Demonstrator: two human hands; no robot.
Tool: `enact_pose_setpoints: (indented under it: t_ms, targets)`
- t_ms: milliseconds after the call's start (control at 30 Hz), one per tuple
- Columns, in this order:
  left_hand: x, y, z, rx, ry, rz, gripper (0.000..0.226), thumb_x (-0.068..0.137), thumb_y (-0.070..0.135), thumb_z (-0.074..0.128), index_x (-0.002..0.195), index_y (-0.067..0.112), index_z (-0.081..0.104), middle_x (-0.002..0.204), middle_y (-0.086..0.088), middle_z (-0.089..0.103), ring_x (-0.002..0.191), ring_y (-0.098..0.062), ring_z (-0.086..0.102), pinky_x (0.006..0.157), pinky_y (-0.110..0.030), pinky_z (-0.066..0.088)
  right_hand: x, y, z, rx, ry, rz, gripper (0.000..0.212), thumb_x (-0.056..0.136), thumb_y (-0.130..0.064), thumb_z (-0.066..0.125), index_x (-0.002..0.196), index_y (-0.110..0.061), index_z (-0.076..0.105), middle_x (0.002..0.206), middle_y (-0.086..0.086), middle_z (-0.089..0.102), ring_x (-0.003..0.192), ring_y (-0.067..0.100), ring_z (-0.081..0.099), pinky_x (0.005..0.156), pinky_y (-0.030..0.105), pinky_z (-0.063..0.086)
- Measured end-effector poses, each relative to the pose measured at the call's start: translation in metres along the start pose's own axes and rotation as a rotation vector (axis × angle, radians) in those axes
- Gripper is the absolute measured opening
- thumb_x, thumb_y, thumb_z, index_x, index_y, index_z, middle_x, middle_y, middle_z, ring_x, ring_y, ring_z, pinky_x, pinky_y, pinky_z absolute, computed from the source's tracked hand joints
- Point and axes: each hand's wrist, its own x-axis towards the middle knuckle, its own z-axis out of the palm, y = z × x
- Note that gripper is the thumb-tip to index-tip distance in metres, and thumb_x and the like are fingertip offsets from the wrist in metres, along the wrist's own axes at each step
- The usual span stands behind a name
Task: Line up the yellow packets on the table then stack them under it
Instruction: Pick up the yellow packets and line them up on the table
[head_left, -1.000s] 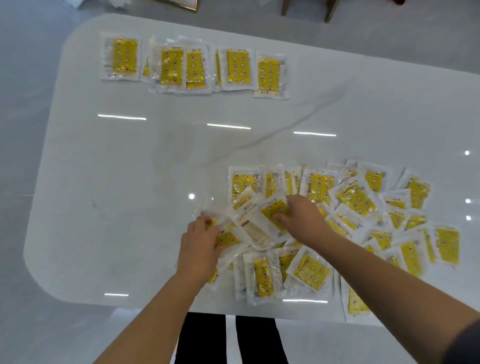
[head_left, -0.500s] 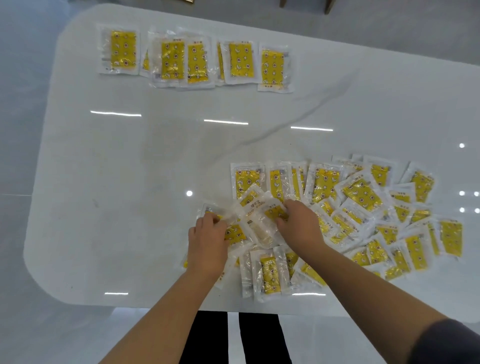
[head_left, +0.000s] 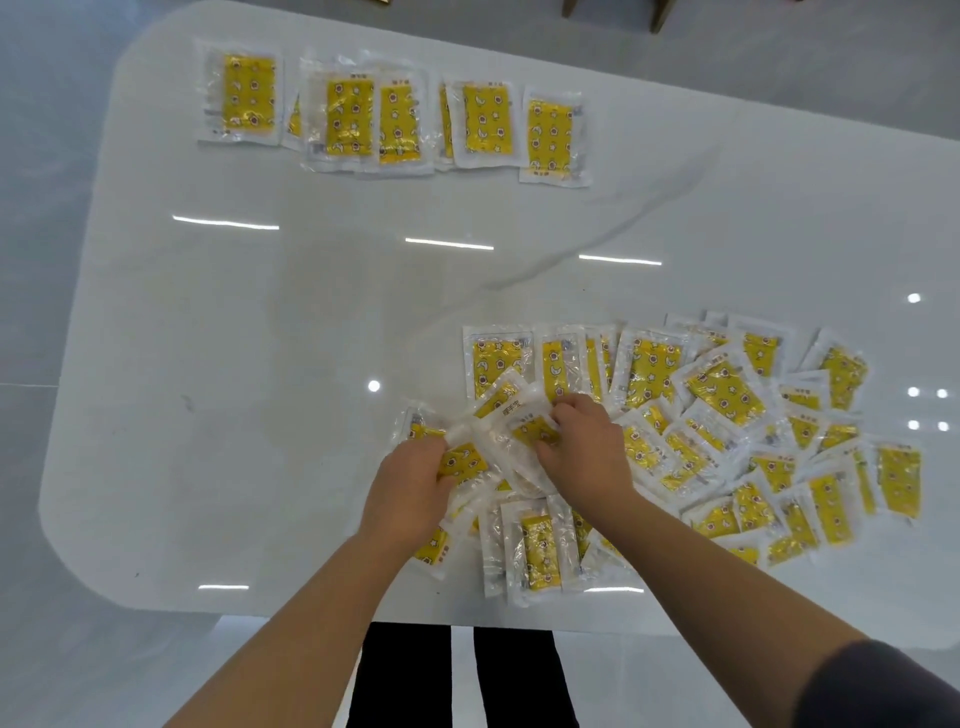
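Your left hand (head_left: 410, 493) and right hand (head_left: 587, 457) both pinch packets (head_left: 511, 441) off the near pile (head_left: 717, 384), presumably for the far row (head_left: 483, 122).

left hand (head_left: 410, 493) nearer right hand (head_left: 587, 452), packets (head_left: 511, 441) tighter

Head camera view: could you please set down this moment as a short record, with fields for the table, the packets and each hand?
Table: white, glossy, rounded corners
Far row: yellow packets side by side near the far edge, some overlapping
Loose pile: many yellow packets, unsorted, at the near edge, right of middle
Left hand: grips the gathered packets at the pile's left end
Right hand: fingers curled on the same gathered packets
Stage: lining up not yet finished
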Motion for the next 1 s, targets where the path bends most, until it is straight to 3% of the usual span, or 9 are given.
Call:
enact_pose_setpoints:
  t_ms: [67, 200, 333, 433, 567, 733, 833, 1000]
  targets:
    - [0.001, -0.006, -0.006, -0.056, 0.004, -0.053, 0.004, 0.090, 0.019, 0.060, 0.090, 0.019, 0.055, 0.084, 0.003, 0.056, 0.078, -0.015, 0.054, 0.065, -0.026, 0.041, 0.000, -0.004, 0.003, -0.023, 0.017, 0.016, 0.026, 0.089, -0.025, 0.058, 0.113, -0.014, 0.060, 0.133, -0.001, 0.047, 0.122, 0.021, 0.044, 0.098, 0.037, 0.033]
    - [0.005, -0.020, -0.018, -0.179, 0.016, -0.137, 0.015, 0.089, 0.018, 0.062, 0.104, 0.020, 0.060, 0.089, 0.002, 0.062, 0.082, -0.015, 0.059, 0.069, -0.027, 0.045, 0.002, -0.009, 0.006, -0.036, 0.048, 0.062, 0.025, 0.090, -0.024, 0.055, 0.113, -0.014, 0.058, 0.130, 0.000, 0.048, 0.120, 0.022, 0.043, 0.099, 0.037, 0.030]
    - [0.008, -0.022, -0.021, -0.215, -0.006, -0.154, 0.016, 0.089, 0.019, 0.064, 0.104, 0.024, 0.060, 0.085, 0.006, 0.061, 0.080, -0.013, 0.060, 0.067, -0.027, 0.045, 0.005, -0.011, 0.006, -0.022, 0.058, 0.040, 0.017, 0.089, -0.022, 0.057, 0.103, -0.013, 0.057, 0.121, 0.001, 0.051, 0.110, 0.021, 0.048, 0.093, 0.036, 0.036]
    - [0.009, -0.021, -0.021, -0.244, -0.006, -0.172, 0.015, 0.089, 0.020, 0.063, 0.103, 0.026, 0.059, 0.083, 0.009, 0.060, 0.077, -0.011, 0.059, 0.064, -0.027, 0.046, 0.009, -0.010, 0.003, 0.051, 0.022, 0.030, 0.023, 0.086, -0.021, 0.061, 0.106, -0.010, 0.060, 0.123, 0.002, 0.052, 0.108, 0.021, 0.051, 0.092, 0.038, 0.045]
    - [0.011, -0.021, -0.024, -0.305, -0.018, -0.195, 0.015, 0.089, 0.021, 0.064, 0.102, 0.027, 0.059, 0.086, 0.009, 0.061, 0.079, -0.008, 0.058, 0.058, -0.020, 0.041, 0.011, -0.014, 0.003, 0.130, -0.041, -0.034, 0.042, 0.085, -0.023, 0.065, 0.125, -0.011, 0.060, 0.144, -0.002, 0.042, 0.129, 0.019, 0.041, 0.107, 0.040, 0.038]
    - [0.013, -0.019, -0.028, -0.315, -0.044, -0.192, 0.016, 0.090, 0.020, 0.064, 0.101, 0.028, 0.058, 0.084, 0.011, 0.059, 0.076, -0.005, 0.055, 0.058, -0.016, 0.038, 0.012, -0.020, 0.004, 0.078, 0.028, -0.018, 0.035, 0.087, -0.027, 0.065, 0.118, -0.013, 0.061, 0.131, -0.001, 0.048, 0.117, 0.019, 0.047, 0.101, 0.036, 0.035]
    - [0.014, -0.018, -0.029, -0.318, -0.050, -0.195, 0.016, 0.090, 0.020, 0.064, 0.102, 0.028, 0.058, 0.085, 0.012, 0.059, 0.077, -0.005, 0.055, 0.059, -0.016, 0.038, 0.013, -0.022, 0.003, -0.009, 0.039, -0.046, 0.035, 0.089, -0.029, 0.062, 0.120, -0.015, 0.060, 0.133, -0.003, 0.048, 0.121, 0.019, 0.043, 0.101, 0.036, 0.031]
    - [0.014, -0.019, -0.029, -0.332, -0.053, -0.203, 0.016, 0.090, 0.019, 0.064, 0.102, 0.028, 0.058, 0.085, 0.012, 0.059, 0.076, -0.002, 0.055, 0.059, -0.016, 0.038, 0.011, -0.025, 0.004, 0.022, 0.045, -0.066, 0.034, 0.089, -0.025, 0.062, 0.121, -0.012, 0.059, 0.134, 0.000, 0.050, 0.120, 0.020, 0.048, 0.099, 0.034, 0.040]
